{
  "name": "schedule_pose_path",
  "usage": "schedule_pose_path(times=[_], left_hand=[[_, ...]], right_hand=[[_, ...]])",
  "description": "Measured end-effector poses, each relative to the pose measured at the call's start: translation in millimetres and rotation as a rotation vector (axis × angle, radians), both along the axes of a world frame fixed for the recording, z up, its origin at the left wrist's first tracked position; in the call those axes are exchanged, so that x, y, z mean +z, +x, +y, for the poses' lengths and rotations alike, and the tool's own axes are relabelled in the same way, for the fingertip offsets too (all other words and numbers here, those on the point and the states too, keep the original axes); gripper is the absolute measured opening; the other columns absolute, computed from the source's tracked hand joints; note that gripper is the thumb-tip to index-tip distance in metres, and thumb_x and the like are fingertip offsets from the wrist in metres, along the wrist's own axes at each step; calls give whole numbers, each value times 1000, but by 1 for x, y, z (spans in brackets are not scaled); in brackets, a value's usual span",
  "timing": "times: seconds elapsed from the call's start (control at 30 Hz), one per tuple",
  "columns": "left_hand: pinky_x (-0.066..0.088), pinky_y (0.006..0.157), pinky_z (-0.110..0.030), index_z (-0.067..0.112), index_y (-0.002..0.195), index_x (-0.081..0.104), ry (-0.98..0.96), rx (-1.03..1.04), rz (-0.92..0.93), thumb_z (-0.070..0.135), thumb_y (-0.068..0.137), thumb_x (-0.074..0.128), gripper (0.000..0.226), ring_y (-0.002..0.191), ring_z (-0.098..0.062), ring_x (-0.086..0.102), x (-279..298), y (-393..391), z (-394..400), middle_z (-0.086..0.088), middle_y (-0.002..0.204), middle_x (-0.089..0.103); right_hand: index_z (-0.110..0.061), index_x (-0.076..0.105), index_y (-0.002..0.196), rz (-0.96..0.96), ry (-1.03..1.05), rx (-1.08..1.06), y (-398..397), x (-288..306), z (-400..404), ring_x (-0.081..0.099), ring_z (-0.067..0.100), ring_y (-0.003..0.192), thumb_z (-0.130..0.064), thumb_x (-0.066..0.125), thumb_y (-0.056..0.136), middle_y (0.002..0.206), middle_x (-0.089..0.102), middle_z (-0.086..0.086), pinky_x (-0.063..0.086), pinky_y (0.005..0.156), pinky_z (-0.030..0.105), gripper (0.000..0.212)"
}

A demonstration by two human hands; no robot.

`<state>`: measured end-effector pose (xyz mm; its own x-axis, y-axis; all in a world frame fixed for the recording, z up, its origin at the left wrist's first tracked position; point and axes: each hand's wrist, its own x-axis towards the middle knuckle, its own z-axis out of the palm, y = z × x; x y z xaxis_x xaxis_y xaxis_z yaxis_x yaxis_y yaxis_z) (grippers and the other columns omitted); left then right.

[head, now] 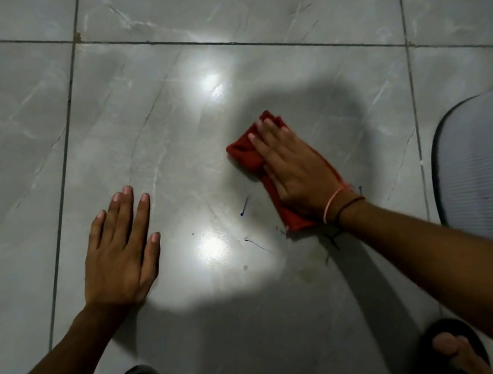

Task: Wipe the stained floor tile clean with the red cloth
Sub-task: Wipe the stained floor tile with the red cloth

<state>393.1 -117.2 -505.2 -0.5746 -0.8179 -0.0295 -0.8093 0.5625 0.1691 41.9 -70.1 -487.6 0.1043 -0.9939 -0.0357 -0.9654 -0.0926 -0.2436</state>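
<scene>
Head view: red cloth [247, 155] is being pressed flat onto the floor tile [167, 128]
Right hand [295, 170]: open, fingers spread over the cloth
Left hand [119, 252]: open, being rested palm-down nearer the tile's left edge
Blue stains [244, 208]: lying between both hands

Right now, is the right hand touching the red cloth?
Touching. The head view shows the right hand lying flat on the red cloth, pressing it to the floor tile.
</scene>
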Motion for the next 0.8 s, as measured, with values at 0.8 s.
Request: schedule_pose_path(times=[0.8], left_hand=[[20, 132, -54, 9, 167, 20, -52, -21, -4, 38, 106, 31, 68, 164, -30, 15, -9, 5, -2, -17, 176, 16]], right_hand=[[-15, 41, 155, -141, 58, 977, 78, -11, 118, 31, 31, 156, -25, 53, 95, 164, 37, 19, 25, 130, 48, 62]])
